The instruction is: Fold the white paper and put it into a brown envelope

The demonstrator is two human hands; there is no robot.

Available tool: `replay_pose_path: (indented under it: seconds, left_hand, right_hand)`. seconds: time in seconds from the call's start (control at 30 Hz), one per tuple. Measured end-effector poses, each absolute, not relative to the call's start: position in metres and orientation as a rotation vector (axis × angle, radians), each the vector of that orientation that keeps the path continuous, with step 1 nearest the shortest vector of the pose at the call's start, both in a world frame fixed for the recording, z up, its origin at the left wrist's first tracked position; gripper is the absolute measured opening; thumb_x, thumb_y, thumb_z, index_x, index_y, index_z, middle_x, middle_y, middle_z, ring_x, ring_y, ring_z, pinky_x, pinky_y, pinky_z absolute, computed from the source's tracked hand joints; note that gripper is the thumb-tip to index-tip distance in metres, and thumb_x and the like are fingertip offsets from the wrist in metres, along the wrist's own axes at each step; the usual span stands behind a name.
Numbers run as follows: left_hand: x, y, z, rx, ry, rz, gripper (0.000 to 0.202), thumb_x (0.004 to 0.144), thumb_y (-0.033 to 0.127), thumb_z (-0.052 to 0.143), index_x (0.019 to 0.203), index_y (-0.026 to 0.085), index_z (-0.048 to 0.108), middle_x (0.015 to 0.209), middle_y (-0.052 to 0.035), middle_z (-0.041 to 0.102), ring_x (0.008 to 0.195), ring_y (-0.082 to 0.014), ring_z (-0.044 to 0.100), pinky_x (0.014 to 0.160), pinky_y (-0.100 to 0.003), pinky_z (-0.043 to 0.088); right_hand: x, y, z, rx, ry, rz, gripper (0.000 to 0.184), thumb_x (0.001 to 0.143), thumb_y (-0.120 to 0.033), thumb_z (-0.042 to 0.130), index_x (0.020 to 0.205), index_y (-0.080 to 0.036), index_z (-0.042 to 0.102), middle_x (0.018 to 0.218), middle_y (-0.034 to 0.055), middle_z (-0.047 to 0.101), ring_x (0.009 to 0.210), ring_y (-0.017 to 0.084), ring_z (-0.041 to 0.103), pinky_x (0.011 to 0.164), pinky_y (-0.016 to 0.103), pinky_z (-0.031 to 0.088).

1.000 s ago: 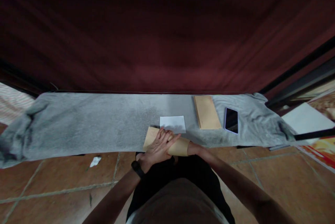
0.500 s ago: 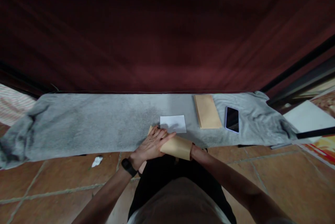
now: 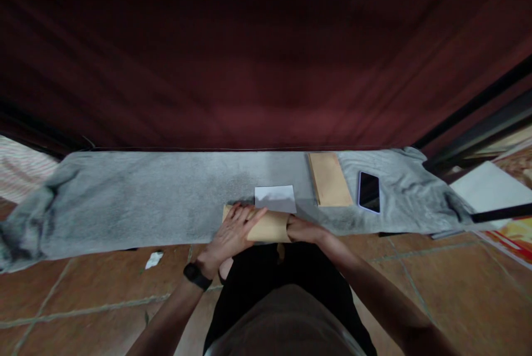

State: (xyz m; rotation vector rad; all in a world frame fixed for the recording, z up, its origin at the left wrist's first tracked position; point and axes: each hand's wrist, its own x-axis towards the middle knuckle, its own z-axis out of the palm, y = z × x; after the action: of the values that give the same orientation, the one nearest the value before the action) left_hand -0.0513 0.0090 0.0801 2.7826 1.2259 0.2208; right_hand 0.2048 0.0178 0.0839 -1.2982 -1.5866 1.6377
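A brown paper envelope [image 3: 270, 227] lies crosswise at the front edge of the grey cloth, its open end to the right. My left hand [image 3: 236, 229], with a dark watch on the wrist, holds its left part from above, thumb spread across the paper. My right hand [image 3: 296, 229] reaches into the open end; its fingers are hidden inside, so their pose does not show. Just behind the envelope lies a white card or sheet of paper [image 3: 274, 196], its near edge partly covered.
On the grey cloth [image 3: 158, 195] to the right lie a stack of brown envelopes [image 3: 330, 178] and a phone [image 3: 369, 192]. A dark red curtain [image 3: 266, 95] hangs behind. A crumpled white scrap [image 3: 154, 259] rests on the tiled floor.
Both hands and the envelope have shifted left and a little away from my body. The envelope now lies more level, and my right hand's wrist has turned more sideways.
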Motion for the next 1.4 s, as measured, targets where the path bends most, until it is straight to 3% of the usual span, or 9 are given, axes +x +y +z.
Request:
replay_pose_path:
  seconds: [0.07,0.17,0.33,0.5,0.7,1.03,1.17,1.3,1.4]
  left_hand:
    - [-0.07,0.012,0.08,2.745,1.327,0.222,0.095,0.079,0.025,0.07,0.16,0.027,0.02,0.136,-0.0132,0.053,0.128,-0.0331,0.049,0.114,-0.052,0.034]
    - [-0.092,0.014,0.08,2.691,1.46,0.245,0.096,0.08,0.028,0.07,0.16,0.024,0.018,0.131,-0.0132,0.056,0.123,-0.0329,0.052,0.111,-0.051,0.038]
    - [-0.1,0.013,0.077,2.651,1.584,0.252,0.097,0.081,0.03,0.067,0.161,0.025,0.013,0.13,-0.0124,0.057,0.124,-0.0328,0.053,0.11,-0.05,0.038]
    - [-0.103,0.009,0.077,2.648,1.655,0.219,0.099,0.08,0.032,0.067,0.161,0.024,0.01,0.131,-0.0133,0.056,0.125,-0.0343,0.053,0.112,-0.053,0.036]
    - [-0.11,0.005,0.073,2.614,1.727,0.265,0.099,0.081,0.034,0.066,0.161,0.025,0.008,0.128,-0.0121,0.057,0.122,-0.0335,0.056,0.112,-0.053,0.036]
    - [-0.109,0.003,0.068,2.607,1.739,0.273,0.101,0.081,0.033,0.066,0.161,0.025,0.005,0.13,-0.0128,0.056,0.124,-0.0338,0.053,0.112,-0.053,0.035]
    - [-0.113,0.004,0.069,2.598,1.763,0.262,0.101,0.082,0.034,0.067,0.161,0.024,0.005,0.131,-0.0128,0.055,0.125,-0.0338,0.052,0.113,-0.053,0.034]
    - [-0.117,0.005,0.071,2.555,1.777,0.256,0.102,0.081,0.035,0.068,0.161,0.024,0.006,0.13,-0.0121,0.055,0.125,-0.0331,0.052,0.113,-0.053,0.034]
    - [-0.115,0.006,0.071,2.534,1.772,0.286,0.102,0.08,0.036,0.069,0.161,0.023,0.009,0.132,-0.0125,0.055,0.125,-0.0332,0.052,0.114,-0.053,0.033]
  right_hand:
    - [0.222,0.024,0.082,-1.31,-1.621,1.651,0.021,0.086,-0.037,0.064,0.095,-0.021,0.072,0.086,0.0016,0.074,0.079,0.017,0.069,0.074,0.029,0.056]
    - [0.237,0.038,0.076,-1.667,-1.663,1.266,0.026,0.097,-0.037,0.049,0.103,-0.021,0.069,0.096,0.0048,0.074,0.085,0.018,0.071,0.076,0.028,0.055]
    - [0.224,0.054,0.062,-2.106,-1.684,0.766,0.033,0.091,-0.039,0.065,0.112,-0.013,0.063,0.115,0.0202,0.069,0.11,0.031,0.066,0.091,0.036,0.051]
    - [0.195,0.054,0.054,-2.381,-1.746,0.474,0.05,0.089,-0.037,0.07,0.126,-0.007,0.055,0.122,0.028,0.064,0.11,0.035,0.067,0.089,0.04,0.051]
    - [0.193,0.054,0.05,-2.366,-1.595,0.542,0.045,0.085,-0.034,0.072,0.119,-0.008,0.057,0.112,0.0237,0.07,0.106,0.032,0.069,0.089,0.038,0.049]
    - [0.197,0.052,0.037,-2.072,-1.478,0.702,0.007,0.08,-0.019,0.064,0.087,-0.019,0.065,0.099,0.0115,0.073,0.098,0.024,0.068,0.088,0.031,0.049]
    - [0.21,0.053,0.036,-1.866,-1.386,0.758,0.008,0.083,-0.019,0.058,0.09,-0.02,0.061,0.087,0.0044,0.07,0.084,0.019,0.068,0.079,0.028,0.051]
    - [0.232,0.049,0.041,-1.676,-1.254,0.754,0.019,0.087,-0.029,0.052,0.101,-0.019,0.06,0.099,0.0077,0.07,0.092,0.02,0.067,0.081,0.03,0.052]
    - [0.239,0.04,0.042,-1.484,-1.156,0.862,0.029,0.088,-0.042,0.05,0.101,-0.019,0.063,0.095,0.0067,0.071,0.087,0.021,0.066,0.075,0.03,0.053]
